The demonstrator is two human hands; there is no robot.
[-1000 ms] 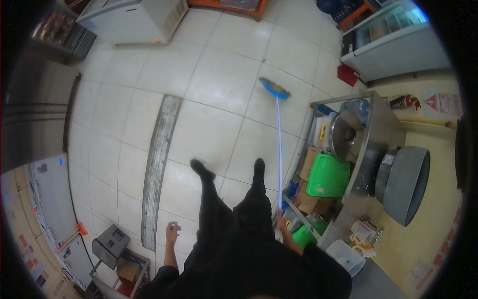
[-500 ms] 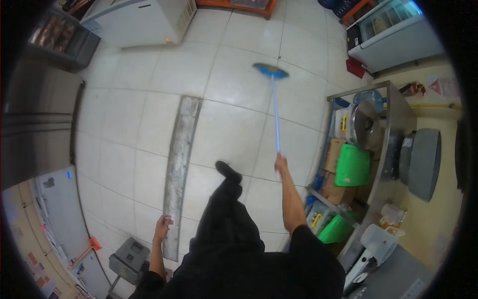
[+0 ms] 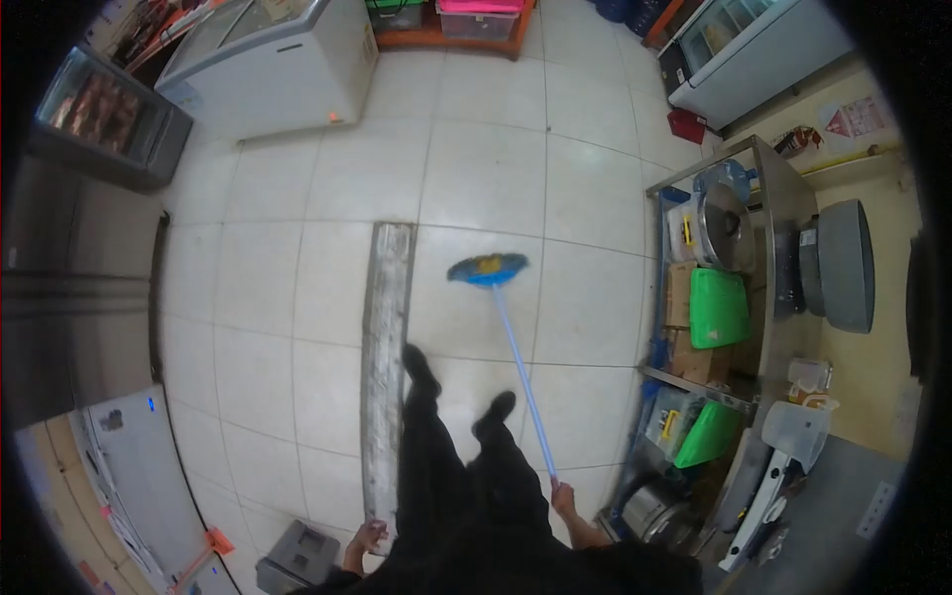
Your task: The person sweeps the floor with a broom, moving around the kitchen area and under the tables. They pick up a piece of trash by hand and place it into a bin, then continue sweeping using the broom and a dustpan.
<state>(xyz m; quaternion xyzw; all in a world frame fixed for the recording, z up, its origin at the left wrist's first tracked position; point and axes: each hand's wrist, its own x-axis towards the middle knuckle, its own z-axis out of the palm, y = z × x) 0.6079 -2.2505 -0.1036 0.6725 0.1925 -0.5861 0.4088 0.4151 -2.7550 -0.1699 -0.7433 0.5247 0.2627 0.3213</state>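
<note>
My right hand [image 3: 564, 499] grips the end of a long blue broom handle [image 3: 521, 382] low at my right side. The blue broom head [image 3: 487, 268] rests on the white tiled floor [image 3: 486, 169] ahead of my feet, beside a grey metal drain strip [image 3: 387, 337]. My left hand [image 3: 368, 536] hangs at my left side near the strip's lower end, holding nothing, fingers loosely curled. My dark trousers and shoes [image 3: 421, 372] fill the bottom centre.
A steel shelf table [image 3: 783, 198] on the right holds pots, green bins [image 3: 719, 307] and cardboard boxes. Chest freezers [image 3: 268, 59] stand at the top left and top right. A dark display fridge [image 3: 104, 114] and steel wall are on the left.
The broom head has swept back toward my feet, from far out on the tiles. My right arm has pulled in from outstretched to low at my side. I stepped forward.
</note>
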